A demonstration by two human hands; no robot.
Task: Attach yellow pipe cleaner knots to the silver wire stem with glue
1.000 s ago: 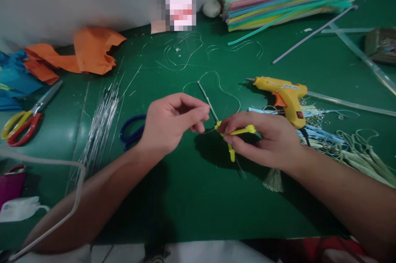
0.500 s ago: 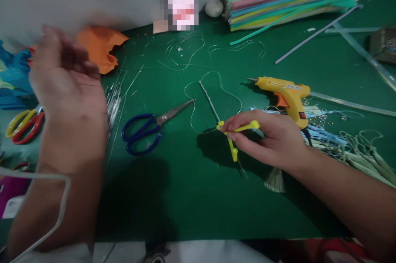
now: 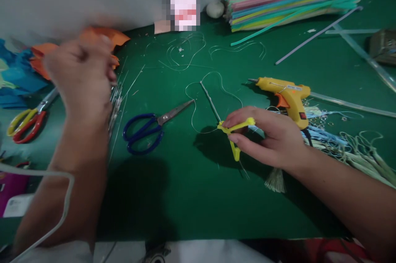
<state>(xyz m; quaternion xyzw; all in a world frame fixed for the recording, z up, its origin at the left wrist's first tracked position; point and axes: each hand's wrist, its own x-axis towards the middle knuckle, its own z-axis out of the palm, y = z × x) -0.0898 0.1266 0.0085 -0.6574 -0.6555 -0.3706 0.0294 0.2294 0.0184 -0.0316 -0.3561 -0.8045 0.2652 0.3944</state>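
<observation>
yellow forked piece (image 3: 242, 125), silver stem (image 3: 211, 100) slanting up-left

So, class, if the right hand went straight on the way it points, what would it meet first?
Past the yellow piece the right hand holds, probably the thin looped strand, with the blue-handled scissors just beyond; depth is unclear, so it might pass above both.

You are in a handicraft workspace; whether it belongs to a home or a workshop, you cannot tell. Your green desk (image 3: 192, 201) shows it: a yellow glue gun (image 3: 286, 86) just beyond your right hand (image 3: 262, 137), blue-handled scissors (image 3: 160, 120) between that and your left hand (image 3: 82, 75), coloured craft stems (image 3: 291, 3) farther off.
</observation>
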